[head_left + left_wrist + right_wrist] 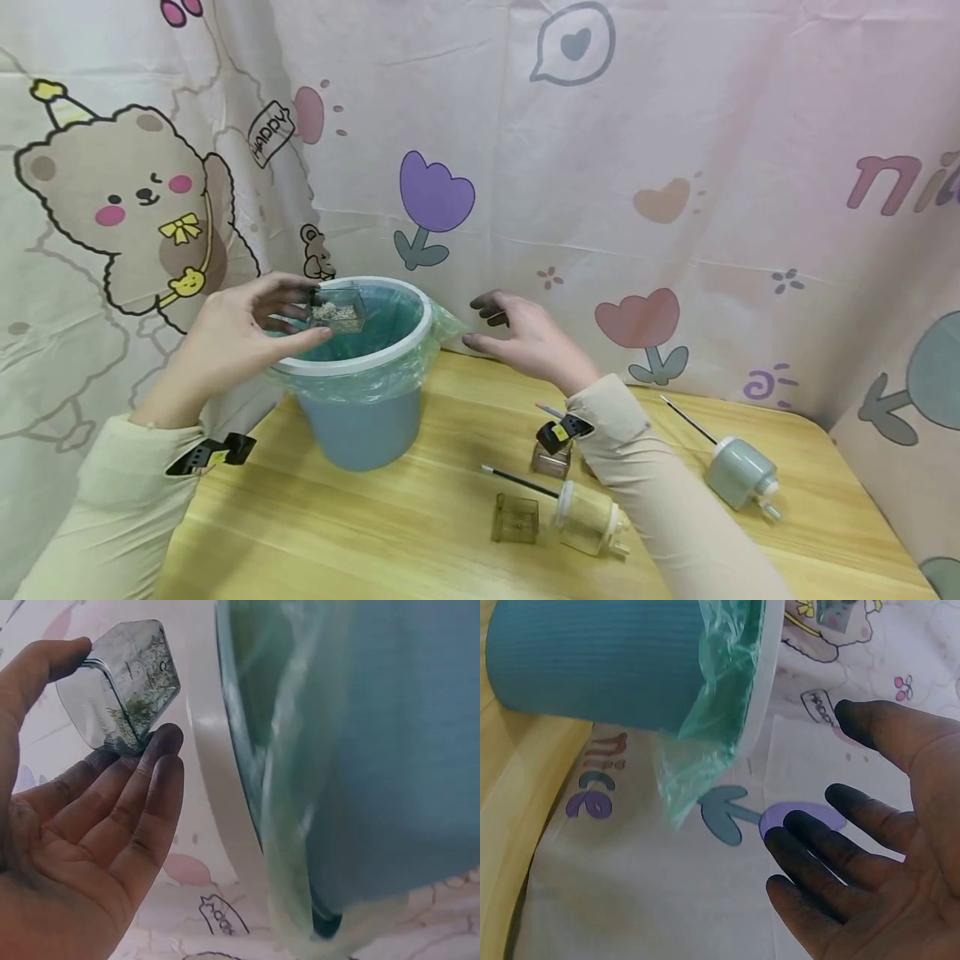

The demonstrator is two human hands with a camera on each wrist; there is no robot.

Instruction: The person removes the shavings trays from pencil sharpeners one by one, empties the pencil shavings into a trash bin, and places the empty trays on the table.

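My left hand pinches a small clear plastic box between thumb and fingertips. Pale shavings lie inside the box. Box and fingertips are over the mouth of a blue bin, which has a white rim and a green plastic liner. To the right of the bin, my right hand is in the air, fingers parted and holding nothing. Dark smudges cover the fingertips of that hand; the left fingertips are smudged too.
On the wooden table lie a yellowish crank pencil sharpener and a grey-green one, each with a pencil sticking out. A small yellowish box and a brownish box are nearby. A printed curtain hangs behind.
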